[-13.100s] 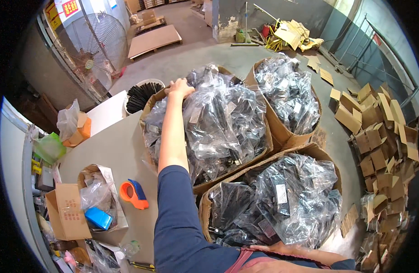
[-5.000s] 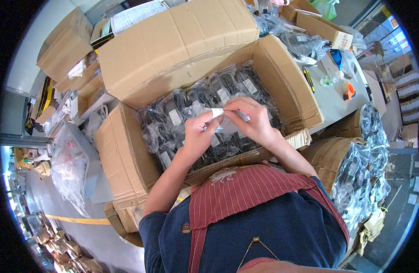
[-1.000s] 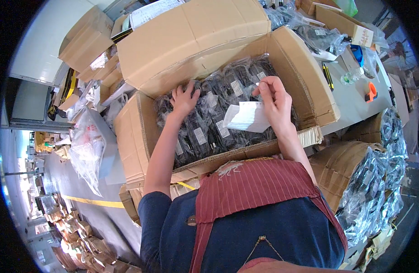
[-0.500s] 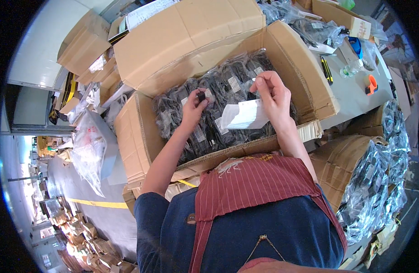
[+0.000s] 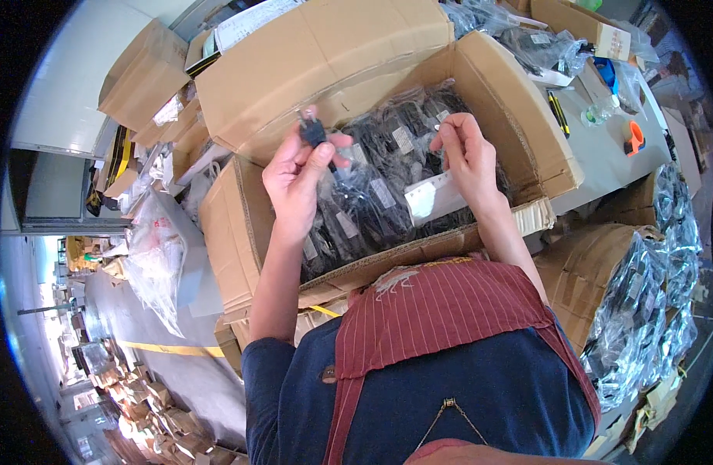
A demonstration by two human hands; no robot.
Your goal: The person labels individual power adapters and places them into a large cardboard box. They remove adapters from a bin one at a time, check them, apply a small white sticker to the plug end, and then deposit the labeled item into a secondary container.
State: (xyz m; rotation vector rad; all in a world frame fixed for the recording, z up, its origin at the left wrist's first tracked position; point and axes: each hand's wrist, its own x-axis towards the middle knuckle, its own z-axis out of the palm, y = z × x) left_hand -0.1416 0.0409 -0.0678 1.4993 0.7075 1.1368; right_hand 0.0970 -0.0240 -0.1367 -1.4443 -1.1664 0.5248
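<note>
Raised over the box's left part, my left hand (image 5: 293, 182) is closed on a black power plug (image 5: 313, 132), its metal prongs pointing up. My right hand (image 5: 466, 159) is closed over the right side, with a white paper sheet (image 5: 434, 199) held against its palm side and hanging below. A small white piece shows at its pinched thumb and finger, too small to name. Beneath both hands, an open cardboard box (image 5: 325, 58) holds several clear plastic bags of black cables (image 5: 383, 205) with white labels.
On the grey table at right lie a yellow-black cutter knife (image 5: 558, 115), an orange tape ring (image 5: 633, 138), a blue tape dispenser (image 5: 606, 74) and a plastic bottle (image 5: 599, 112). Bagged goods (image 5: 643, 302) fill a carton at lower right. Cardboard boxes (image 5: 143, 77) stack at left.
My left hand has risen toward the upper left, bringing the black plug up from the bags. My right hand has barely moved; the white sheet has turned and shifted slightly right.
</note>
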